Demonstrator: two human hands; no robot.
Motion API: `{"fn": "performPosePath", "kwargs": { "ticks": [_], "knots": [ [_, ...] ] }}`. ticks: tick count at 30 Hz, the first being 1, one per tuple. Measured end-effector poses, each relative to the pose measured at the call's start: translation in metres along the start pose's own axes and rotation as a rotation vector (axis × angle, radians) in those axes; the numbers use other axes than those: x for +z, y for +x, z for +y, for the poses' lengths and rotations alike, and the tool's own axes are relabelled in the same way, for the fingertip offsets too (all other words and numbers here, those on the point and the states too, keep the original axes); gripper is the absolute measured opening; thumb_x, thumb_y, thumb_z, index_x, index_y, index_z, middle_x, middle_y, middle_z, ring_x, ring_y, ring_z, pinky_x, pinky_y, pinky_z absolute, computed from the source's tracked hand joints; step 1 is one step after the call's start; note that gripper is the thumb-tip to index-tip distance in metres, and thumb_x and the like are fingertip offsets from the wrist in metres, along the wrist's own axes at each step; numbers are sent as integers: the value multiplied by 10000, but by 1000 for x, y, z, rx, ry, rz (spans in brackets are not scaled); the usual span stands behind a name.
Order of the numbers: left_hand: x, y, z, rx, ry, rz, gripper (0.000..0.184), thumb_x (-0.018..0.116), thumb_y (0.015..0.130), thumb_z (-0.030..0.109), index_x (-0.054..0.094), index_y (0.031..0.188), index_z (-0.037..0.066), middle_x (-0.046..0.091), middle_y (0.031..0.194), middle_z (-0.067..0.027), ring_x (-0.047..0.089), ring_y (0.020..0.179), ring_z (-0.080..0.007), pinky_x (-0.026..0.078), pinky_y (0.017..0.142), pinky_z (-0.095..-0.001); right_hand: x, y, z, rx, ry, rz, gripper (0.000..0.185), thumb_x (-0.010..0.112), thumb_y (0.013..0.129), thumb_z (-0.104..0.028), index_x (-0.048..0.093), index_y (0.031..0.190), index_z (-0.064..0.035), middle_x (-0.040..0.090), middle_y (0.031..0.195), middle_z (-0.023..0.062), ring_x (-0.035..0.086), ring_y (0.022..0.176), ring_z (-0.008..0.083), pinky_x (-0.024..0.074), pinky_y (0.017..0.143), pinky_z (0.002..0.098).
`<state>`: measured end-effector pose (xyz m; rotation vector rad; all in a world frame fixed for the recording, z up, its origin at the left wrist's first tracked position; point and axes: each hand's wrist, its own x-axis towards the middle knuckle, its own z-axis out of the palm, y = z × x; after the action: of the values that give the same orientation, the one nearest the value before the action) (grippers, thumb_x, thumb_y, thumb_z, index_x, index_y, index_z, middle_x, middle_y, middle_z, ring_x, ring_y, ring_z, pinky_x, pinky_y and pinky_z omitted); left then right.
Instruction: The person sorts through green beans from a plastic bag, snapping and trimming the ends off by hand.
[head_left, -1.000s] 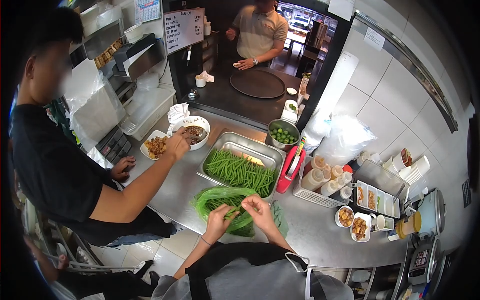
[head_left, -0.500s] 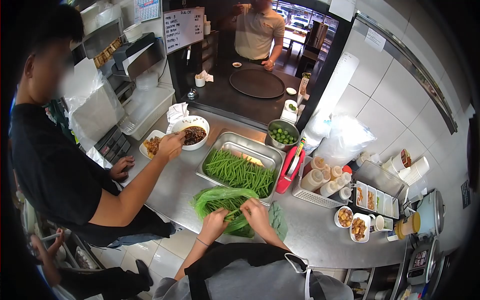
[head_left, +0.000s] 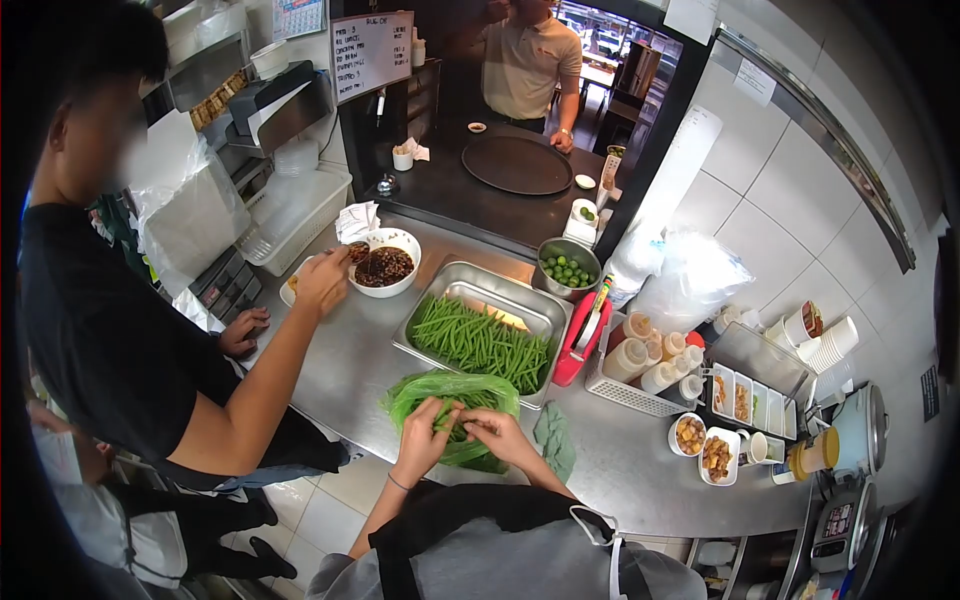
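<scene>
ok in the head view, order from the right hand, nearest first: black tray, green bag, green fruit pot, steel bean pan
1. green bag, mostly left of the right hand
2. steel bean pan, beyond the bag
3. green fruit pot, by pan's far right corner
4. black tray, on the dark counter

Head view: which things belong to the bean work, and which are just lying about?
Bean work, it seems:
- left hand, right hand
- beans
- green bag
- steel tray

Lying about, likely:
- limes
- tape dispenser
- bottles
- cloth

Glossy plas. bag (head_left: 402, 398), shiny met. pan (head_left: 455, 285), matt cloth (head_left: 555, 442)
</scene>
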<state>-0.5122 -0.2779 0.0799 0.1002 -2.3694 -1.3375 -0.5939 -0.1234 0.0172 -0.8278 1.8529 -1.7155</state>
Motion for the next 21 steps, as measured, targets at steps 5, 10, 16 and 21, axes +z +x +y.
{"fn": "performPosePath", "kwargs": {
  "ticks": [5, 10, 16, 21],
  "knots": [
    [2, 0, -11, -95, -188, 104, 128, 583, 893, 98, 630, 954, -5, 608, 777, -96, 591, 714, -209, 450, 624, -311, -5, -1, 17, 84, 207, -90, 206, 584, 908, -91, 624, 1079, 16, 657, 873, 35, 593, 758, 83, 463, 649, 215],
    [-5, -2, -15, -455, -723, 54, 166, 537, 947, 157, 622, 984, 19, 567, 712, 4, 406, 493, -29, 304, 433, -206, -8, -4, 1, 141, 281, -75, 143, 576, 923, -132, 617, 993, -15, 651, 877, 24, 557, 706, 59, 433, 619, 196],
    [-5, -4, -25, -514, -906, 30, 184, 517, 962, 188, 576, 1001, 18, 467, 634, 33, 292, 440, -13, 232, 390, -201, -8, -4, -15, 128, 295, -130, 114, 562, 933, -151, 584, 950, -41, 647, 869, 20, 528, 673, 50, 413, 604, 189],
    [-3, -3, -23, -542, -984, 66, 174, 510, 965, 188, 563, 1020, 31, 486, 650, 32, 294, 440, -18, 234, 388, -198, -3, -3, -18, 144, 319, -64, 111, 564, 929, -146, 586, 964, -43, 643, 858, 18, 520, 670, 53, 405, 619, 192]
  ]
}}
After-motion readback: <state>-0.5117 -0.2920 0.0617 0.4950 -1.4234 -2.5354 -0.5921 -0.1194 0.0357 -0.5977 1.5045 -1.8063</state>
